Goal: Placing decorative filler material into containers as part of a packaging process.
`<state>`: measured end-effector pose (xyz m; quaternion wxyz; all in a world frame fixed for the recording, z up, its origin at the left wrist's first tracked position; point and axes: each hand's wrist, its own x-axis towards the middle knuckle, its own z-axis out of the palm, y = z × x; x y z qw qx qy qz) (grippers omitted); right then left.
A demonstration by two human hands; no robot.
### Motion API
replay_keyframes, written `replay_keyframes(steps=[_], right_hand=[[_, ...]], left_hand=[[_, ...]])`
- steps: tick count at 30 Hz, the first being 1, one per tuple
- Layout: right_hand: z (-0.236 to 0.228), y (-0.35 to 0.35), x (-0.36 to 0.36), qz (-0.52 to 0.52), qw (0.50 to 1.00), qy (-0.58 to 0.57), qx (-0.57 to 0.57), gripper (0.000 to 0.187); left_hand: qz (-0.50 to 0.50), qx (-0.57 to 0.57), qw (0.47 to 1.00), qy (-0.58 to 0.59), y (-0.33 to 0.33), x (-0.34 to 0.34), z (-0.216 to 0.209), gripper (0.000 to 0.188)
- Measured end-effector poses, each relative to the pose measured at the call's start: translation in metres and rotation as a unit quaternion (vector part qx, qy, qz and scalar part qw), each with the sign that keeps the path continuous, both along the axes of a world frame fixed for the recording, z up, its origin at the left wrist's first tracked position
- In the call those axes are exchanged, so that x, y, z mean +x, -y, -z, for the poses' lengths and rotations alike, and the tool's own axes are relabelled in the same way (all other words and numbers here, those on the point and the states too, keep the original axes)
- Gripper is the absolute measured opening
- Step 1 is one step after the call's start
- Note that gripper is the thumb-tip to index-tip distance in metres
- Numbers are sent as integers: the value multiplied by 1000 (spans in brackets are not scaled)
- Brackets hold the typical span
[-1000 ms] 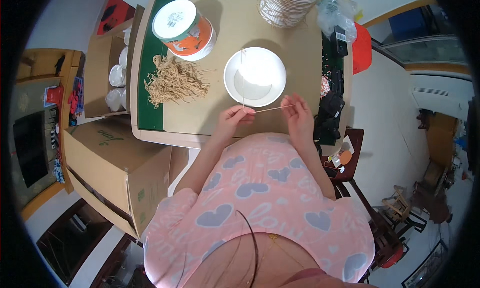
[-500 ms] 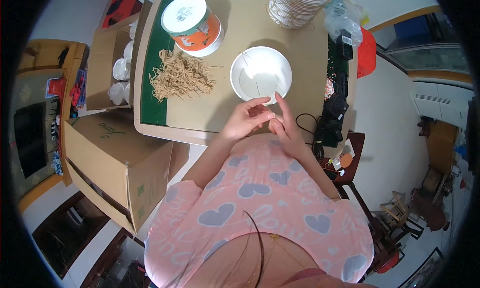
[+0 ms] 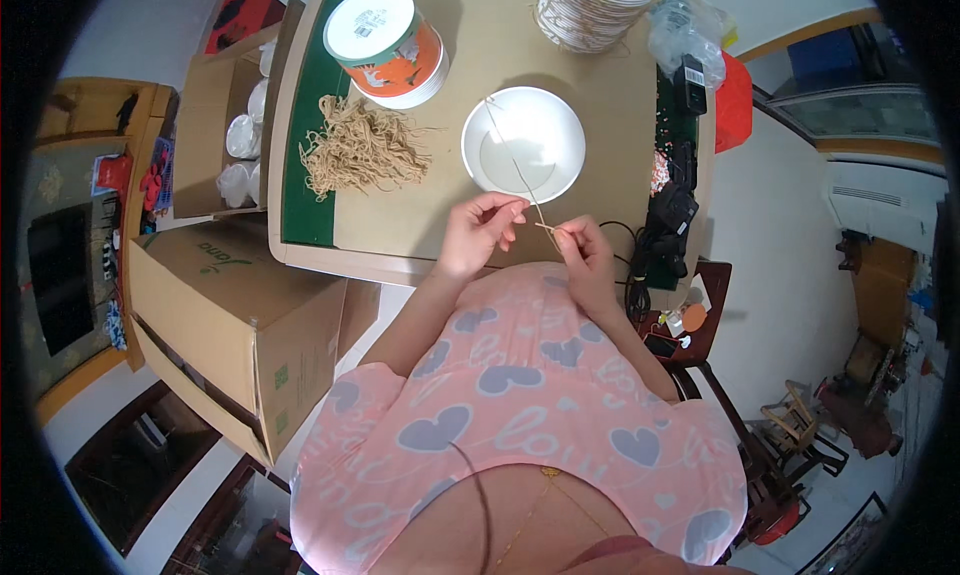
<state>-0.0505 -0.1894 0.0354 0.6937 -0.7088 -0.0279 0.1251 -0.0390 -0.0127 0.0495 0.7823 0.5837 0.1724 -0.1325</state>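
A length of thin tan twine point(image 3: 516, 162) runs from the far rim of a white bowl point(image 3: 478, 167) across its opening toward me. My right hand point(image 3: 586, 262) pinches the twine just this side of the bowl, with a short end sticking out at the fingertips. Close on its left, at the near rim, the thumb and forefinger of my left hand point(image 3: 483, 231) are pressed together. Whatever they hold is too small to make out. A loose heap of crinkled tan twine point(image 3: 362, 153) lies to the left of the bowl.
Behind the heap, an orange and white paper tub point(image 3: 390, 70) stands upside down. Stacked tubs with pale cords point(image 3: 585, 20) are at the far edge. Black cables and adapters point(image 3: 672, 215) line the right edge. Cardboard boxes point(image 3: 240, 320) stand left of the table.
My hands have drawn apart, the right one moving slightly right and toward me. The twine across the bowl has shifted and now reaches my right fingertips.
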Motion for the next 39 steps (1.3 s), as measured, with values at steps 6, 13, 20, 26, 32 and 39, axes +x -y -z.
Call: replay_keyframes(steps=[6,13,20,26,32,39], right_hand=[[-5,-1,-2,14,1000,-11,-20,3],[-7,-2,-3,12,998,-3,-65,4],[5,4,6,116,992,-50,8,2],[17,4,34,124,986,-78,78,5],[33,-24,71,155,981,75,91,5],[26,-29,71,185,973,133,39,7]], left_hand=[[147,-14,983,-105,1,-2,-4,36],[159,-11,987,-12,12,-5,-5,19],[142,464,782,391,20,25,-1,43],[146,396,864,274,12,54,15,20],[126,286,933,180,2,71,10,16],[152,266,939,154,9,68,-10,35]])
